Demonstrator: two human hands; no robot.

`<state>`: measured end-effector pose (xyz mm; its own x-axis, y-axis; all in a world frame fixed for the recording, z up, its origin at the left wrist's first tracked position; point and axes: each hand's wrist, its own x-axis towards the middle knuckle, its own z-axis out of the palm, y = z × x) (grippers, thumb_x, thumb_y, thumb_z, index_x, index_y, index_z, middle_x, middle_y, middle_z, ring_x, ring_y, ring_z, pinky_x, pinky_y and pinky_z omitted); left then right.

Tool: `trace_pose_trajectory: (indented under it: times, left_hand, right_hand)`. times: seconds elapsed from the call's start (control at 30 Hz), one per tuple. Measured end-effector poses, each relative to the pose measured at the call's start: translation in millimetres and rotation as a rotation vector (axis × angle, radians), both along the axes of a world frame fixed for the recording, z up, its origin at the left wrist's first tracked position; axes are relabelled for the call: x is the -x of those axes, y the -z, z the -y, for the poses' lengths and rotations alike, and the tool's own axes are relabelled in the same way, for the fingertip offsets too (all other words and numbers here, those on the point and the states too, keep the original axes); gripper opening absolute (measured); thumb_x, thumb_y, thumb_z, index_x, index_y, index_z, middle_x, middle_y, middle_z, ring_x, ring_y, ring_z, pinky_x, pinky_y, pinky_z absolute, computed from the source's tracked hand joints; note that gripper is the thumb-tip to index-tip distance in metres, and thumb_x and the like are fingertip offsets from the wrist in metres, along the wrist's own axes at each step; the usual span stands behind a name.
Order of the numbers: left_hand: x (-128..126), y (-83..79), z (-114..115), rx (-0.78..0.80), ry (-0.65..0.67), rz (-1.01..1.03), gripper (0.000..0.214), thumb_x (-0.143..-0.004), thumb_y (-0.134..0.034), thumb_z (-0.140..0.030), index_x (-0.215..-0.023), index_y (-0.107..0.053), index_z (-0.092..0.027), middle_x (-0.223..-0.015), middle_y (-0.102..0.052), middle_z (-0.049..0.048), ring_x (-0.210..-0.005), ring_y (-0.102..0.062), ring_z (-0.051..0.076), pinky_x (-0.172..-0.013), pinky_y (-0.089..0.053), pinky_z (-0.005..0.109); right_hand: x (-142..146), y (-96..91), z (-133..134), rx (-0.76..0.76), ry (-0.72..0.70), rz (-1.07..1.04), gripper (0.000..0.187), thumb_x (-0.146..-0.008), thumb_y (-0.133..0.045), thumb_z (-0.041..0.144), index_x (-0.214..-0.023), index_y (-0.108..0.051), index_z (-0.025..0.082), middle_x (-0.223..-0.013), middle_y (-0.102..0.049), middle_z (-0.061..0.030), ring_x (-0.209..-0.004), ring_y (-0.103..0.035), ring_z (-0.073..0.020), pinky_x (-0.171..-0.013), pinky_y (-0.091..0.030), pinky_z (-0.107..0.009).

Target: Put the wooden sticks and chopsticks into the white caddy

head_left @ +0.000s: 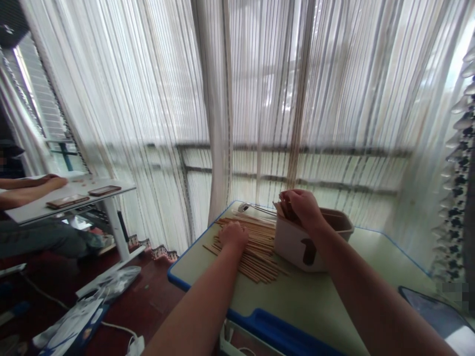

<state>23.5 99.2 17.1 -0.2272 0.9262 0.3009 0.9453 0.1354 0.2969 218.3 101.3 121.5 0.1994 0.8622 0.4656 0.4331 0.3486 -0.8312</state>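
A pile of thin wooden sticks (256,254) lies spread on the pale green table (308,301) with a blue rim. My left hand (233,234) rests on top of the pile, fingers curled down onto the sticks. My right hand (302,205) is above the near-left corner of a white rectangular bin (297,244) with a brown inside, fingers pinched on a small bundle of sticks at the bin's rim.
Striped sheer curtains (260,99) hang right behind the table. At the left another person's arms rest on a white desk (70,195) carrying two phones. Cables and white bags lie on the dark red floor (141,301). A dark object (426,306) sits at the table's right.
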Motion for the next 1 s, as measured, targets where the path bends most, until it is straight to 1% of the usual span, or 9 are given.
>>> trace_pose_trajectory:
  times: [0.17, 0.33, 0.5, 0.6, 0.67, 0.73, 0.8, 0.87, 1.0]
  left_hand:
    - [0.4, 0.4, 0.6, -0.003, -0.006, 0.010, 0.037, -0.083, -0.042, -0.042, -0.093, -0.067, -0.017, -0.104, -0.065, 0.0134, -0.101, -0.057, 0.029, -0.085, -0.042, 0.041]
    - [-0.3, 0.4, 1.1, 0.004, -0.014, 0.015, 0.037, -0.083, -0.042, -0.040, -0.094, -0.068, -0.017, -0.105, -0.065, 0.0135, -0.101, -0.058, 0.029, -0.085, -0.042, 0.042]
    - [0.2, 1.9, 1.4, -0.006, -0.012, 0.023, 0.039, -0.084, -0.041, -0.041, -0.098, -0.067, -0.016, -0.105, -0.064, 0.0146, -0.102, -0.057, 0.029, -0.086, -0.042, 0.041]
    - [1.3, 3.2, 1.3, -0.006, -0.015, 0.028, 0.039, -0.084, -0.040, -0.041, -0.098, -0.067, -0.016, -0.105, -0.065, 0.0148, -0.102, -0.058, 0.029, -0.086, -0.042, 0.042]
    - [2.0, 3.4, 1.7, -0.005, -0.023, 0.034, 0.039, -0.085, -0.039, -0.040, -0.098, -0.067, -0.017, -0.106, -0.065, 0.0145, -0.103, -0.058, 0.029, -0.086, -0.042, 0.043]
    - [2.6, 2.6, 2.5, -0.006, -0.027, 0.043, 0.037, -0.085, -0.039, -0.037, -0.099, -0.067, -0.018, -0.106, -0.065, 0.0140, -0.102, -0.058, 0.028, -0.086, -0.043, 0.042]
    - [3.4, 0.8, 3.9, -0.015, -0.030, 0.062, 0.035, -0.085, -0.040, -0.035, -0.100, -0.067, -0.018, -0.106, -0.066, 0.0135, -0.102, -0.059, 0.027, -0.086, -0.043, 0.042]
    - [4.7, -1.6, 5.8, -0.027, -0.031, 0.098, 0.034, -0.085, -0.040, -0.035, -0.101, -0.067, -0.018, -0.106, -0.066, 0.0132, -0.101, -0.060, 0.027, -0.087, -0.044, 0.041]
    - [8.0, -6.0, 9.3, -0.021, -0.076, 0.185, 0.035, -0.088, -0.038, -0.032, -0.100, -0.067, -0.017, -0.106, -0.067, 0.0142, -0.098, -0.063, 0.025, -0.084, -0.046, 0.036]
  right_hand:
    - [5.4, -2.6, 7.6, 0.054, -0.084, -0.034, 0.037, -0.058, -0.043, 0.018, -0.086, -0.068, 0.015, -0.058, -0.064, -0.0023, -0.047, -0.056, -0.0125, -0.047, -0.042, -0.023]
    - [7.2, -3.8, 11.8, 0.041, -0.086, -0.030, 0.032, -0.058, -0.043, 0.018, -0.079, -0.067, 0.017, -0.054, -0.061, -0.0005, -0.045, -0.054, -0.0125, -0.045, -0.041, -0.023]
    - [7.0, -11.1, 17.1, -0.190, 0.062, 0.072, 0.027, -0.063, -0.045, 0.021, -0.075, -0.069, 0.017, -0.063, -0.064, -0.0023, -0.058, -0.059, -0.0140, -0.055, -0.045, -0.025]
    - [10.3, -22.0, 27.0, -0.329, 0.105, -0.006, 0.024, -0.064, -0.046, 0.020, -0.075, -0.067, 0.016, -0.068, -0.065, -0.0029, -0.061, -0.059, -0.0137, -0.055, -0.045, -0.025]
    - [17.4, -30.7, 40.8, -0.423, 0.098, -0.071, 0.022, -0.064, -0.047, 0.019, -0.077, -0.065, 0.017, -0.070, -0.064, -0.0020, -0.059, -0.057, -0.0122, -0.051, -0.044, -0.023]
    - [28.8, -37.9, 59.3, -0.481, -0.016, -0.081, 0.025, -0.064, -0.048, 0.017, -0.084, -0.063, 0.018, -0.073, -0.064, -0.0007, -0.056, -0.056, -0.0101, -0.047, -0.042, -0.021]
    - [42.6, -40.5, 77.2, -0.357, -0.302, 0.002, 0.030, -0.068, -0.048, 0.017, -0.094, -0.061, 0.019, -0.073, -0.064, -0.0004, -0.052, -0.057, -0.0093, -0.044, -0.041, -0.020]
    - [55.4, -35.7, 88.7, -0.080, -0.508, 0.259, 0.029, -0.071, -0.049, 0.019, -0.097, -0.062, 0.018, -0.073, -0.066, -0.0022, -0.048, -0.058, -0.0099, -0.041, -0.041, -0.019]
    - [69.2, -4.8, 83.5, 0.438, -0.506, 0.865, 0.018, -0.066, -0.056, 0.014, -0.079, -0.068, 0.016, -0.047, -0.058, 0.0005, -0.031, -0.049, -0.0112, -0.033, -0.037, -0.021]
